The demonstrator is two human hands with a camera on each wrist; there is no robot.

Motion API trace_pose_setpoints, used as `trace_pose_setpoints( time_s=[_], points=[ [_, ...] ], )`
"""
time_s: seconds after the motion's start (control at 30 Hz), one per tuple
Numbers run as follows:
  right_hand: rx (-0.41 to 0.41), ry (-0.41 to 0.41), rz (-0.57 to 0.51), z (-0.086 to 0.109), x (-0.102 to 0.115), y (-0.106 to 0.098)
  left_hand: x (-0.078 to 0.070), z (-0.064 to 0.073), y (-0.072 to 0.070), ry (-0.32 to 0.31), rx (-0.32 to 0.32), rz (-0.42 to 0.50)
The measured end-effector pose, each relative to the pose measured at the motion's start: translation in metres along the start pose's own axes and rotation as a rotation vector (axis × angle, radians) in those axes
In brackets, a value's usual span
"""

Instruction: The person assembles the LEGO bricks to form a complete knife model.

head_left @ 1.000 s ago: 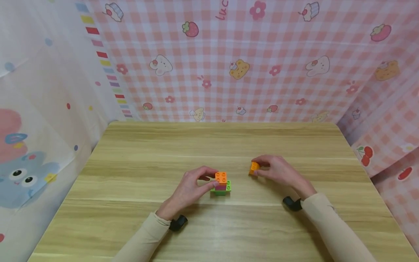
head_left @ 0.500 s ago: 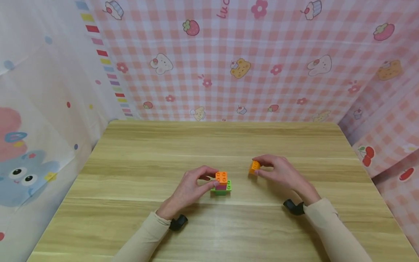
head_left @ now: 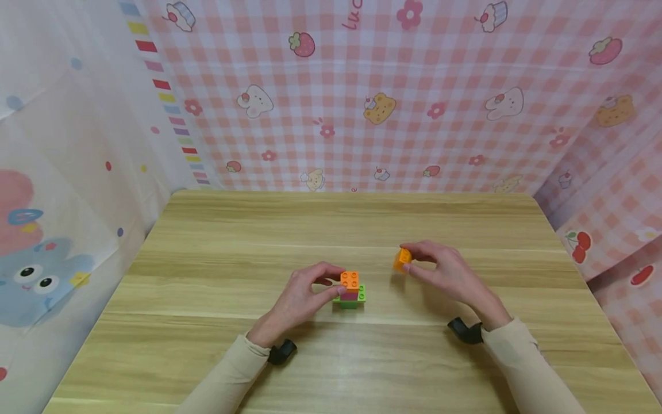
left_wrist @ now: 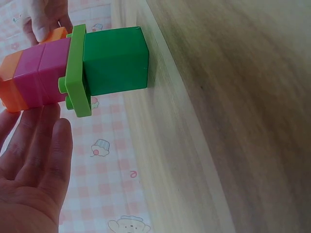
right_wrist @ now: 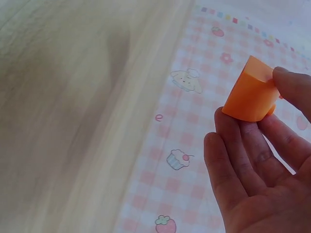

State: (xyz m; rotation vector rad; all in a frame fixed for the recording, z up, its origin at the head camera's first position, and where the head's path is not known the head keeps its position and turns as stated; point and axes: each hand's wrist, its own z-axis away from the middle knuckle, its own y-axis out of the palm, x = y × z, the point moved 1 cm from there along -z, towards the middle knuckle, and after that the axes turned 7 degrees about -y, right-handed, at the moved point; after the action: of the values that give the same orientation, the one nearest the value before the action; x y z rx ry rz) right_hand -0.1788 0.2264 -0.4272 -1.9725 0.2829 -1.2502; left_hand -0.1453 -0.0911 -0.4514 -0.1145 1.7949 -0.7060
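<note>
My left hand (head_left: 304, 294) grips the upper part of an upright stack of toy building bricks on the table. An orange brick (head_left: 349, 279) with studs tops the stack. The left wrist view shows magenta bricks (left_wrist: 43, 74) under it, then a wider light green plate (left_wrist: 76, 73) and a dark green brick (left_wrist: 116, 60) at the bottom. To the right and farther back, my right hand (head_left: 442, 271) pinches a small orange brick (right_wrist: 252, 92) between thumb and fingers. That brick has a curved side and is held above the table, apart from the stack.
The wooden table (head_left: 248, 230) ends at a checked, patterned cloth (head_left: 331, 86) behind it. A pale cloth with cartoon prints (head_left: 77, 144) hangs at the left. A black wrist device (head_left: 281, 352) sits at the left wrist and a similar device (head_left: 464, 330) at the right.
My right hand has risen slightly, and the small orange brick has tilted a little in its fingers. My left hand and the stack stay in place.
</note>
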Motion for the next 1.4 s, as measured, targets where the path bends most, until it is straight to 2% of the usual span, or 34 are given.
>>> trace_pose_setpoints(
  time_s=[0.2, 0.87, 1.4],
  points=[
    [-0.025, -0.036, 0.004, 0.000, 0.006, -0.001, 0.001, 0.000, 0.000, 0.009, -0.001, 0.001],
    [-0.070, -0.035, -0.040, -0.001, 0.028, -0.002, 0.004, -0.001, 0.002, -0.011, 0.009, 0.001],
    [-0.109, -0.141, -0.039, -0.003, 0.044, 0.010, 0.004, 0.000, 0.001, -0.022, 0.009, 0.022]
  ],
)
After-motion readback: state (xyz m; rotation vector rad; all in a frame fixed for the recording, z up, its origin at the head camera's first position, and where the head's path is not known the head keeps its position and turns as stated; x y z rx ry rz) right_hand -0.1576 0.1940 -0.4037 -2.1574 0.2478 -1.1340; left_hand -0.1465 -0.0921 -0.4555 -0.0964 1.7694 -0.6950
